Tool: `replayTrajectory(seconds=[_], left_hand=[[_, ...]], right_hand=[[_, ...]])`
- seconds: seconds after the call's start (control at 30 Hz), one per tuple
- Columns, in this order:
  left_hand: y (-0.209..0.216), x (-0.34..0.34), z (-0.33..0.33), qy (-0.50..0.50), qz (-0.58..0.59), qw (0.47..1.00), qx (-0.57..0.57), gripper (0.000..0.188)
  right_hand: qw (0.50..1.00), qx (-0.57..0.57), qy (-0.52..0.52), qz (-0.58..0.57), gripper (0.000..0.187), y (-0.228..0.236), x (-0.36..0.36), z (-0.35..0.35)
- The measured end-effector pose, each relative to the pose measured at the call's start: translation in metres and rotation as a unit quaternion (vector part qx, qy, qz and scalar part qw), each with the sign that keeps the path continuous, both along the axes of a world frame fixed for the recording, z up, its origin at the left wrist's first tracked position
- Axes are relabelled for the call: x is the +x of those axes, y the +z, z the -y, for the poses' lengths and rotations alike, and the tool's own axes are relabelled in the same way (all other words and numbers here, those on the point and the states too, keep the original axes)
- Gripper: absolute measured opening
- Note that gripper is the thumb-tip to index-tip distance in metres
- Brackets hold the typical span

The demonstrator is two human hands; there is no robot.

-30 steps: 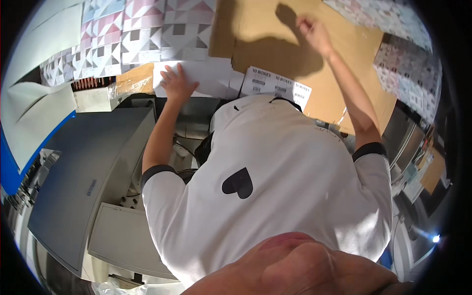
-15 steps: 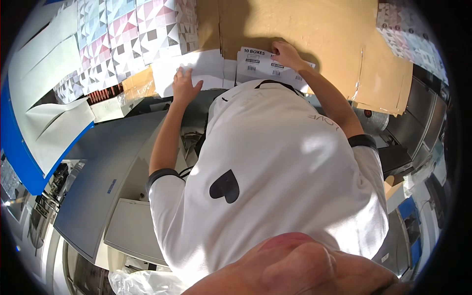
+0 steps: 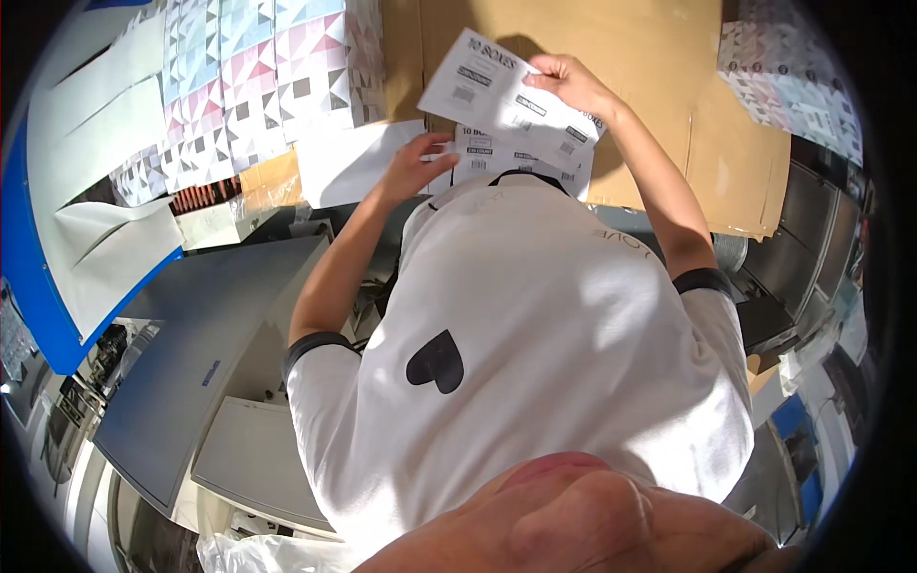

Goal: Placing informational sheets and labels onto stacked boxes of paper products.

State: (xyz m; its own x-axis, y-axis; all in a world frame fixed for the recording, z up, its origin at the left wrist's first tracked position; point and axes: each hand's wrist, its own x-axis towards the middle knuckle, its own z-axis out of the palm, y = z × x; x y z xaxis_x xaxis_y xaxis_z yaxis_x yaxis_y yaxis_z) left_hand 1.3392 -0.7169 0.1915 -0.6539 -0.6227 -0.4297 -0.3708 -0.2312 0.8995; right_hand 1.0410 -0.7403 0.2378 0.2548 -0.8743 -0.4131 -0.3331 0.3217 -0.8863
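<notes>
My right hand (image 3: 576,88) pinches the upper edge of a white printed sheet (image 3: 457,91), which tilts up above the cardboard. Under it, more printed paper (image 3: 485,170) lies on the brown cardboard (image 3: 650,57), partly covered by the lifted sheet and my shirt. My left hand (image 3: 413,170) is just left of that paper, fingers apart and slightly bent, holding nothing. Beneath and beside this hand is a blank white sheet (image 3: 346,167).
Boxes with a triangle pattern (image 3: 272,81) stand at the far left, and similar patterned boxes (image 3: 788,81) at the far right. A white panel with a blue edge (image 3: 100,239) borders the left side. Grey cabinet surfaces (image 3: 210,306) lie below the worktop at left.
My right hand has lifted a printed sheet off the paper beneath and turned it slantwise. My left hand has moved right, from the blank sheet to the printed paper's left edge.
</notes>
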Motion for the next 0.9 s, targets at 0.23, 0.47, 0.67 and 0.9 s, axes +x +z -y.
replayTrajectory(seconds=[0.23,0.47,0.67,0.9], left_hand=[[0.097,-0.058,0.041,0.145,-0.258,0.935,0.197,0.033],[0.138,-0.016,0.101,0.320,-0.369,0.865,0.117,0.037],[0.177,-0.036,0.100,0.349,-0.442,0.826,0.017,0.041],[0.184,-0.044,0.100,0.347,-0.493,0.798,0.007,0.041]], right_hand=[[0.968,-0.227,0.045,-0.102,0.015,0.092,0.060,0.048],[0.822,-0.539,-0.178,-0.045,0.016,0.157,0.071,0.050],[0.870,-0.468,-0.129,-0.087,0.028,0.142,0.115,0.042],[0.915,-0.381,-0.135,-0.004,0.027,0.154,0.121,0.052]])
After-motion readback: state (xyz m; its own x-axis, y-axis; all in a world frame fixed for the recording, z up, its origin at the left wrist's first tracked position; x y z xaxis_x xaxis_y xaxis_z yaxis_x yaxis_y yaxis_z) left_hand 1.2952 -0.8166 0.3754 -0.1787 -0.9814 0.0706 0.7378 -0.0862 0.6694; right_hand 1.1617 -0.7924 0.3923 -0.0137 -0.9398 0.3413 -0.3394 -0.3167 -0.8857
